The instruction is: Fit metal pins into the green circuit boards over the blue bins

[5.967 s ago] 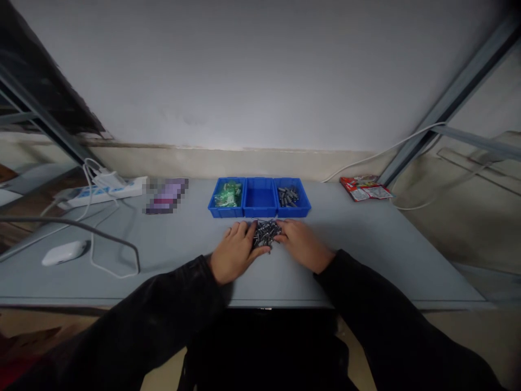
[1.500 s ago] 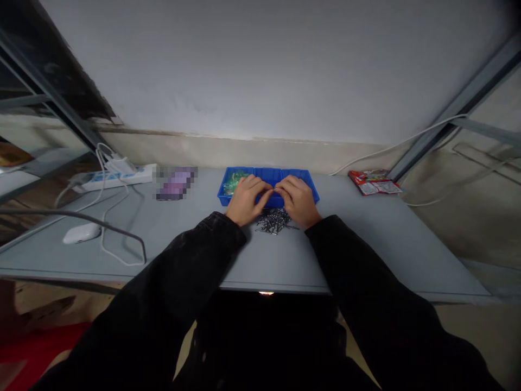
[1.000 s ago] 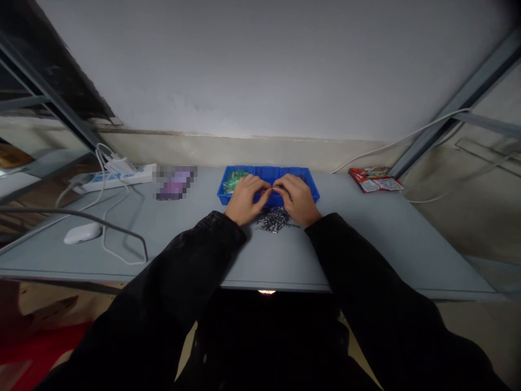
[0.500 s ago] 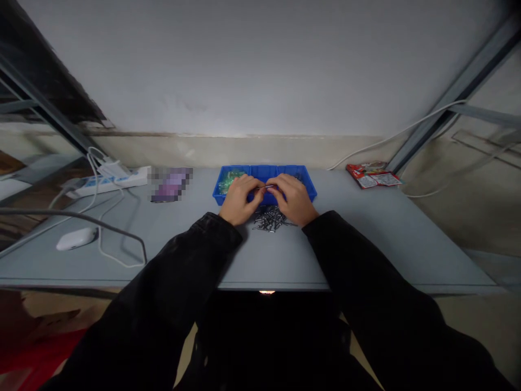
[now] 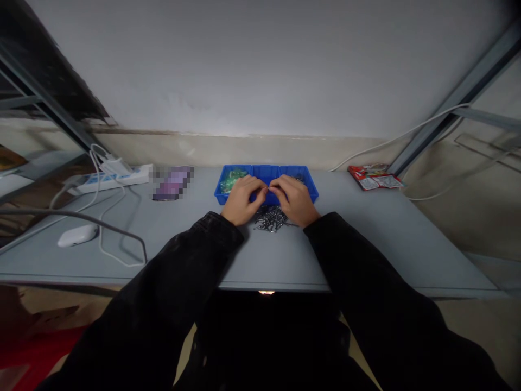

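Over the front of the blue three-compartment tray, my left hand and my right hand face each other, fingertips almost meeting. Both are closed in a pinch on a small, thin metal screw, mostly covered by the fingers. Just below the hands, a loose pile of dark metal screws lies on the table. Green, translucent small parts fill the tray's left compartment. Dark small pieces show in the right compartment, partly hidden by my right hand.
A white power strip with plugs and cables stands at the left, near a pixelated purple item. A white earphone case lies closer, beside a looping cable. A red snack packet sits at the back right, before the wall.
My fingertips have drawn closer together, and less of the thin metal screw shows between them. The view has shifted slightly; the pile and tray look the same.
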The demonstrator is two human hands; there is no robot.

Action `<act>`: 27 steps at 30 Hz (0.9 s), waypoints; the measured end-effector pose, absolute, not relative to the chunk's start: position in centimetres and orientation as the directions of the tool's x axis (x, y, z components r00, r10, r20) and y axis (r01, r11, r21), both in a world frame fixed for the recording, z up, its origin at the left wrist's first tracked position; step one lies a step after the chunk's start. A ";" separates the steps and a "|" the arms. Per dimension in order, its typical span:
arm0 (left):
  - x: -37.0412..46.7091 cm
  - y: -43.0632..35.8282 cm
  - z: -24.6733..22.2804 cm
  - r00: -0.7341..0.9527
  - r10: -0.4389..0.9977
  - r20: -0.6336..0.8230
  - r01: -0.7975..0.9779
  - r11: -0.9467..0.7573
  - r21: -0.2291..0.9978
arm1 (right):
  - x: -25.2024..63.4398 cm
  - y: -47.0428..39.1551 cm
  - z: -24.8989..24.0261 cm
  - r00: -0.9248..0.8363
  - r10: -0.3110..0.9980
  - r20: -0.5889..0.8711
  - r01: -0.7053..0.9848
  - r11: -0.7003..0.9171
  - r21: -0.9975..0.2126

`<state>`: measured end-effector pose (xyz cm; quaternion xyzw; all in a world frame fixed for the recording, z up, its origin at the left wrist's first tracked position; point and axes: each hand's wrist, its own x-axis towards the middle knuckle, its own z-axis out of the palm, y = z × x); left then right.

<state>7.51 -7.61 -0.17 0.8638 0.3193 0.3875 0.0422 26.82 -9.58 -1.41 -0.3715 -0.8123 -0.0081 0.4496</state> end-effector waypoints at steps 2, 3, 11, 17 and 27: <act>7.5 -7.6 -0.1 0.487 0.596 0.638 0.522 -0.785 0.334 | 26.8 -9.7 -1.4 -0.319 0.604 0.730 0.610 0.721 -0.329; 7.5 -7.6 -0.1 0.487 0.600 0.634 0.523 -0.782 0.339 | 26.7 -9.7 -1.4 -0.321 0.606 0.728 0.610 0.720 -0.330; 7.4 -7.5 -0.4 0.514 0.583 0.629 0.515 -0.796 0.318 | 26.9 -9.4 -1.5 -0.323 0.606 0.727 0.630 0.711 -0.313; 7.4 -7.4 -0.4 0.495 0.572 0.655 0.511 -0.801 0.313 | 26.9 -9.5 -1.5 -0.318 0.602 0.733 0.622 0.716 -0.317; 7.5 -7.4 -0.5 0.502 0.579 0.642 0.522 -0.795 0.309 | 26.9 -9.3 -1.5 -0.311 0.617 0.722 0.646 0.695 -0.316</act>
